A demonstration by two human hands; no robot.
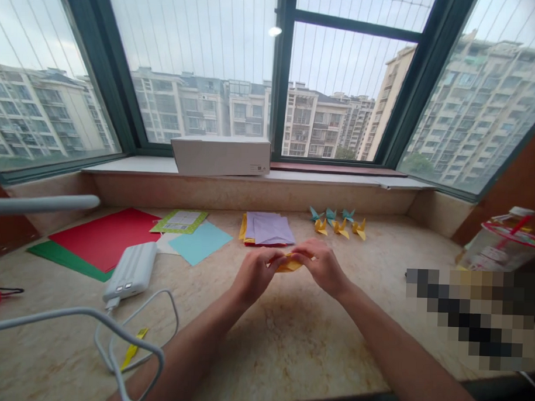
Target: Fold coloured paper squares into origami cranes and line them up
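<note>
My left hand and my right hand meet above the middle of the marble counter. Both pinch a small folded piece of yellow paper between their fingertips. Just beyond the hands lies a stack of coloured paper squares with a lilac sheet on top. To its right stand several small folded paper cranes, some teal and some yellow.
A light blue sheet, a red sheet over a green one and a printed packet lie at the left. A white power bank with a looping cable sits front left. A white box rests on the window sill. A plastic jar stands at the right.
</note>
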